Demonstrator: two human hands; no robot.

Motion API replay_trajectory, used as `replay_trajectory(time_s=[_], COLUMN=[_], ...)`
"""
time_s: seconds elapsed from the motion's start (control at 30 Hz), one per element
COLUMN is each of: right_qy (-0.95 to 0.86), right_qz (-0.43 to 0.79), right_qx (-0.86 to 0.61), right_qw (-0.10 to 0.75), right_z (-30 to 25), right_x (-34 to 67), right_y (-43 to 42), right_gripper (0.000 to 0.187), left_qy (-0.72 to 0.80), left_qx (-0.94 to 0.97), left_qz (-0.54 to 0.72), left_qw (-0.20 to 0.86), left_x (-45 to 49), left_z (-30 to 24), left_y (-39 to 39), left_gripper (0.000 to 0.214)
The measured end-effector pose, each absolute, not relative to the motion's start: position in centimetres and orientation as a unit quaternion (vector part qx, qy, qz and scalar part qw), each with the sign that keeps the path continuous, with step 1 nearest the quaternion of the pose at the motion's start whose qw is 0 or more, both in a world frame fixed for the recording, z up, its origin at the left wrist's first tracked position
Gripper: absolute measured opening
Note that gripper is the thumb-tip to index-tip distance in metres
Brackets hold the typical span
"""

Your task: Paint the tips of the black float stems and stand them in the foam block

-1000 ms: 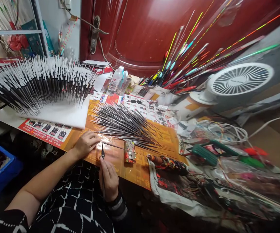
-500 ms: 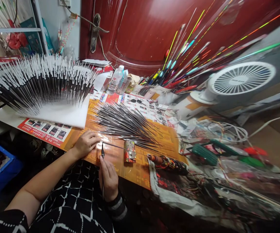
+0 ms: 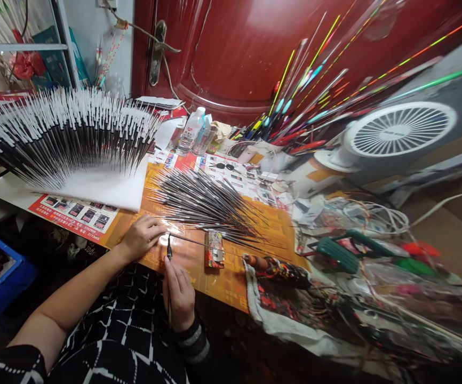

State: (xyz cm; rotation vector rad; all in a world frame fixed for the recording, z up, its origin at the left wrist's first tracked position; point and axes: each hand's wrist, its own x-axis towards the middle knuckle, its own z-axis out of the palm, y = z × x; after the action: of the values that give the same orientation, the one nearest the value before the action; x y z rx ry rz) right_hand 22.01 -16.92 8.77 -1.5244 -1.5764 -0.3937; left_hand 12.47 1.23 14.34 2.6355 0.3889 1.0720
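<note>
My left hand (image 3: 146, 234) is closed on the near end of a slender dark fishing float (image 3: 189, 239), which stretches to the right across a small paint-spattered block (image 3: 214, 249). In my right hand (image 3: 181, 293), pinched between thumb and fingers, is a thin paintbrush (image 3: 169, 249). Its dark tip points up and meets the float, or comes very close to it, just right of my left fingertips. Behind both hands lies a loose pile of similar dark floats (image 3: 210, 202). More floats with white upper ends (image 3: 95, 128) stand in rows, stuck in a white foam slab (image 3: 122, 194).
A water bottle (image 3: 191, 130) stands at the back, by a red door (image 3: 231, 58). To the right are a paint-crusted brown-handled tool (image 3: 275, 269) on a cloth, a white fan (image 3: 401, 130), cables and clutter. A blue crate (image 3: 2, 272) sits low at the left.
</note>
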Motion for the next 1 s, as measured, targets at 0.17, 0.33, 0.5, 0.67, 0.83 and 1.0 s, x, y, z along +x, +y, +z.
replay_trajectory(time_s=[0.17, 0.33, 0.5, 0.67, 0.83, 1.0], right_qy=[-0.638, -0.64, -0.643, -0.637, -0.64, -0.637], right_qz=[-0.159, -0.163, -0.147, -0.161, -0.151, -0.147], right_qx=[-0.615, -0.609, -0.595, -0.598, -0.599, -0.606], right_qw=[0.435, 0.439, 0.46, 0.459, 0.456, 0.453], right_z=[8.7, 8.72, 8.73, 8.66, 8.89, 8.85], right_x=[22.09, 22.14, 22.07, 22.01, 22.08, 22.08], right_y=[-16.96, -16.93, -16.93, -16.92, -16.91, -16.92], right_gripper=[0.063, 0.064, 0.061, 0.062, 0.064, 0.06], left_qy=[0.129, 0.132, 0.124, 0.124, 0.121, 0.135], left_qx=[0.908, 0.91, 0.905, 0.905, 0.903, 0.909], left_qz=[0.376, 0.371, 0.387, 0.387, 0.39, 0.371], left_qw=[0.131, 0.132, 0.127, 0.128, 0.132, 0.137], left_x=[12.48, 12.46, 12.55, 12.56, 12.55, 12.55], left_z=[14.39, 14.41, 14.31, 14.27, 14.24, 14.13], left_y=[1.23, 1.24, 1.24, 1.26, 1.25, 1.26], left_gripper=[0.017, 0.018, 0.016, 0.014, 0.015, 0.018])
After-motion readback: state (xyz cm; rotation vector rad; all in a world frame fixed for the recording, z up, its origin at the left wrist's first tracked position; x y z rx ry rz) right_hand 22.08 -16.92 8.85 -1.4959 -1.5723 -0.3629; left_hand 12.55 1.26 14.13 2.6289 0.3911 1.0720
